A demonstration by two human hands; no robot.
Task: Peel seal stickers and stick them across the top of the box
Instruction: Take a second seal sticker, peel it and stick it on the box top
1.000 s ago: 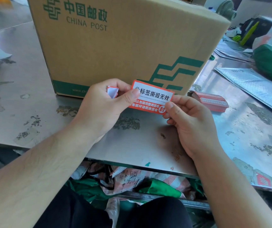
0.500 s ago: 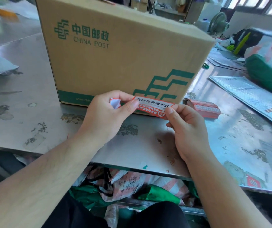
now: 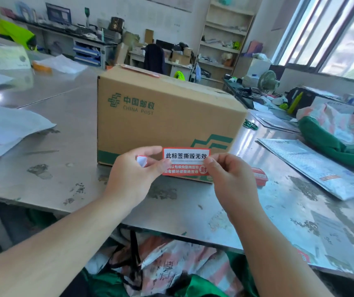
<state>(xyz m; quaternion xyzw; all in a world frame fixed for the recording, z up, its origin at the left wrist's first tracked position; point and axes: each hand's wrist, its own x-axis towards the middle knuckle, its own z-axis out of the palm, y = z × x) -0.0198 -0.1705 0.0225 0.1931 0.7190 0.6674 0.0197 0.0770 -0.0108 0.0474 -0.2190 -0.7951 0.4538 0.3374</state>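
Both forearms reach in from below, left hand (image 3: 132, 174) and right hand (image 3: 228, 179) raised in front of the box (image 3: 161, 125) on the metal table (image 3: 64, 125). Seal sticker (image 3: 185, 161) faces the camera, long axis horizontal. Each hand pinches one end, thumb against fingers; left hand also holds a crumpled backing scrap (image 3: 141, 161).

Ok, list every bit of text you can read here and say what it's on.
"中国邮政": green print on the front of the cardboard box.
"CHINA POST": same box, just below.
"此标签撕毁无效": white band of the seal sticker, pinched between the left hand and the right hand.
Red band of the sticker: small lines blurred and partly covered by fingers, not readable.
The sticker strip and grey mailer at right: print too blurred.
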